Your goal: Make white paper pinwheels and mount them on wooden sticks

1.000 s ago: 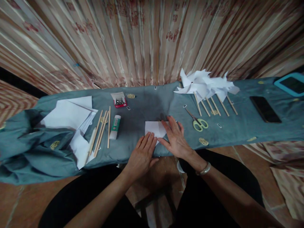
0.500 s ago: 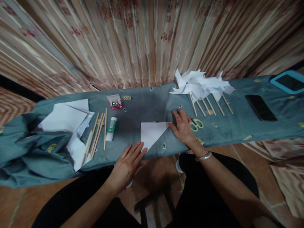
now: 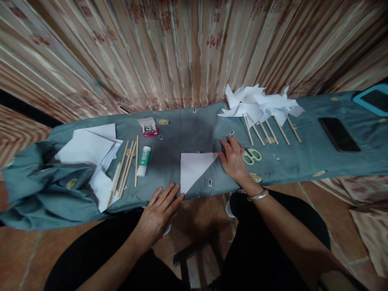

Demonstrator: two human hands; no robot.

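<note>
A white paper triangle point(image 3: 195, 169) lies flat on the grey-green cloth point(image 3: 182, 129) in front of me. My left hand point(image 3: 160, 208) rests palm down at its lower corner, fingers stretched out with the tips at the paper's edge. At the right corner of the triangle, my right hand point(image 3: 234, 161) lies with its fingers extended, thumb touching the tip. Green-handled scissors point(image 3: 252, 156) lie just right of my right hand, their blades partly hidden by it. A glue stick point(image 3: 144, 161) lies on the cloth left of the triangle.
Several wooden sticks point(image 3: 136, 161) and white paper sheets point(image 3: 87, 147) lie on the left. Behind them sits a small red box of metal pins point(image 3: 149, 128). Paper pinwheels point(image 3: 257, 105) on sticks, a black phone point(image 3: 339, 134) and a blue-framed device point(image 3: 372, 100) are on the right.
My left hand has slid slightly down and left, off the triangle's lower edge. My right hand stays by the right corner. The view has shifted a little.
</note>
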